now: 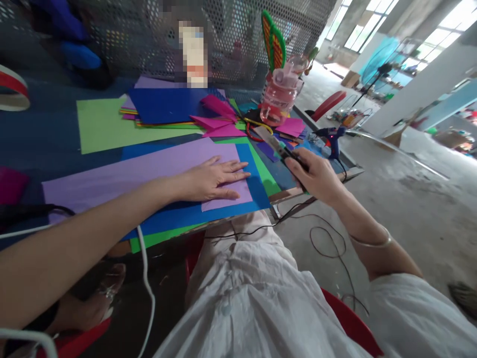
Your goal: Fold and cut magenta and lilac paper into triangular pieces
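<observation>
The left hand [212,178] lies flat, palm down, on a lilac paper sheet [122,174], fingers stretched out and slightly apart, pointing toward three o'clock. That sheet rests on a blue sheet [223,211], which in turn covers a green one [164,236] showing at the table's near edge. At about three o'clock from the left hand, the right hand [316,176] is closed around the handle of a utility knife [276,144] — fingers wrapped tight, the blade end raised and pointing toward eleven o'clock, above the table and not touching the paper. Beyond the knife, at roughly twelve o'clock, stands a pink plastic dispenser [279,94] with a green comb-like piece sticking up from it. A blue glue gun [331,136] sits at the table's right edge, just at one o'clock from the right hand. Farther back, at eleven o'clock, lie a large light-green sheet [100,124] and a stack of coloured paper [167,107] — magenta folded pieces [219,124] beside it.
</observation>
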### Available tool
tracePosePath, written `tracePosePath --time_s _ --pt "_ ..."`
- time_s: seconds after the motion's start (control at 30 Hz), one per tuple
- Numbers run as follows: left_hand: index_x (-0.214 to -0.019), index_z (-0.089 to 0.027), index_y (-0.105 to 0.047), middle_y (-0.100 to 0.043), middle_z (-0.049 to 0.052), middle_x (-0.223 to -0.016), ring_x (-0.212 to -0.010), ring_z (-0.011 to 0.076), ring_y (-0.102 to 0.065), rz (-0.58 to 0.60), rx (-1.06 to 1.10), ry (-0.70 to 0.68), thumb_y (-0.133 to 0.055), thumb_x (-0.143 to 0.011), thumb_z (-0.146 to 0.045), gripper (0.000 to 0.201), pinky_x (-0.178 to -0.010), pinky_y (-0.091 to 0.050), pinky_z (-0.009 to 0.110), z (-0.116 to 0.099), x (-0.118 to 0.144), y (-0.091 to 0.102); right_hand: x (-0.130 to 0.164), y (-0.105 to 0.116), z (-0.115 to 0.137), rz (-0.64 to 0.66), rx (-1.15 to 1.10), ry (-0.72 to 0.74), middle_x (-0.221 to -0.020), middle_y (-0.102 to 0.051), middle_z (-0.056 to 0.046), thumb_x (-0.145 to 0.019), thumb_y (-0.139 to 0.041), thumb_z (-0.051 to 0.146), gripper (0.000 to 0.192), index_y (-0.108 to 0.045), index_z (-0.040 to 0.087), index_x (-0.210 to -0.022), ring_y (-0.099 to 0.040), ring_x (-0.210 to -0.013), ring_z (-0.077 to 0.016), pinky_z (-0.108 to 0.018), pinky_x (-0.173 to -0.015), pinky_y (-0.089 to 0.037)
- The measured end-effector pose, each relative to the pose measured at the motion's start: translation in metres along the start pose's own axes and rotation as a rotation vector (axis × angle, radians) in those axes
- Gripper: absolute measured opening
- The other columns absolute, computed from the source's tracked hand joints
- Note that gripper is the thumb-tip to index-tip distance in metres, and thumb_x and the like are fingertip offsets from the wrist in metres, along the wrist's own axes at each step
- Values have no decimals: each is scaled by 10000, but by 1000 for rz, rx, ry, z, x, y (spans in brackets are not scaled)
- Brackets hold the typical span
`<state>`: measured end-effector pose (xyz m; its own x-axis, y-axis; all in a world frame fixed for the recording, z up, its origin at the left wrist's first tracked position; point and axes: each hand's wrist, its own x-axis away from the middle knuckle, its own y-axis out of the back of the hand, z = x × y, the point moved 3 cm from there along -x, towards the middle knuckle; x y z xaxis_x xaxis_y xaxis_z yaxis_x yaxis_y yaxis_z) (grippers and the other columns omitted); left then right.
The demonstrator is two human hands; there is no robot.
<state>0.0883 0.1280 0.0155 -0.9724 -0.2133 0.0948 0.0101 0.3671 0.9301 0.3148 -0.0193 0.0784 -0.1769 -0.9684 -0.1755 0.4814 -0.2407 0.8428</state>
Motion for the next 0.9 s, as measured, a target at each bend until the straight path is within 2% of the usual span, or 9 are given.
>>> tracePosePath --time_s 0.07,0.13,0.27,0.37,0.47,0.63,0.77,0.83,0.9 --pt "-1684 -237 -313 -266 102 -1771 -1635 308 -257 -84 4 42 -493 -1017 -642 800 -1330 -122 529 -4 5 1 -32 1 -22 -166 293 -47 -873 -707 -90 -1033 -527 455 388 -659 184 -1278 -635 -768 -248 -320 -658 -414" --pt "-1678 -168 -313 -370 151 -1726 -1584 318 -368 -202 5 115 -564 -958 -694 926 -1311 -235 467 -10 12 3 -58 -6 -40 -225 475 -68 -1145 -709 -190 -1041 -471 374 452 -639 164 -1405 -662 -966 -330 -371 -730 -448" --pt "-1555 -112 -489 -611 208 -1511 -1383 394 -571 -344 -27 224 -765 -722 -822 1129 -1207 -410 492 -22 20 5 -79 -27 -58 -126 585 5 -1272 -638 -262 -1043 -437 352 557 -541 121 -1539 -618 -1131 -396 -490 -910 -482" --pt "-1469 -119 -562 -671 195 -1393 -1298 393 -617 -328 -28 264 -861 -649 -768 1088 -1160 -456 491 -29 20 6 -75 -30 -51 -161 586 40 -1371 -583 -281 -1048 -463 420 594 -519 107 -1549 -567 -1225 -436 -568 -982 -467" --pt "-1419 -153 -601 -716 148 -1270 -1232 364 -651 -290 -8 337 -885 -693 -669 934 -1096 -500 454 -33 19 7 -73 -33 -24 -158 467 235 -1362 -603 -238 -1063 -454 390 526 -550 144 -1518 -563 -1245 -393 -537 -1025 -467" --pt "-1380 -148 -641 -748 99 -1071 -1062 319 -710 -256 18 425 -836 -800 -546 730 -971 -534 414 -42 24 3 -100 -52 24 132 203 571 -1215 -692 -181 -1060 -494 289 344 -709 129 -1276 -634 -1168 -305 -449 -1023 -488" --pt "-1188 -169 -712 -743 78 -1030 -1024 320 -716 -311 40 445 -877 -746 -529 593 -921 -534 405 -40 25 4 -123 -68 51 576 65 761 -1081 -743 -94 -1005 -638 269 166 -738 166 -1088 -676 -1042 -227 -369 -956 -505" --pt "-1097 -187 -718 -747 66 -1037 -1018 304 -716 -376 80 434 -878 -749 -495 492 -906 -536 389 -31 26 8 -125 -74 59 776 45 835 -1080 -734 -67 -903 -797 350 275 -719 179 -1104 -667 -1026 -219 -346 -929 -505" --pt "-1038 -197 -711 -752 58 -1021 -991 275 -718 -488 136 422 -803 -832 -472 356 -892 -539 372 -16 27 15 -123 -79 62 817 76 852 -1097 -712 -73 -770 -914 381 451 -701 172 -1108 -643 -1036 -239 -358 -922 -498"
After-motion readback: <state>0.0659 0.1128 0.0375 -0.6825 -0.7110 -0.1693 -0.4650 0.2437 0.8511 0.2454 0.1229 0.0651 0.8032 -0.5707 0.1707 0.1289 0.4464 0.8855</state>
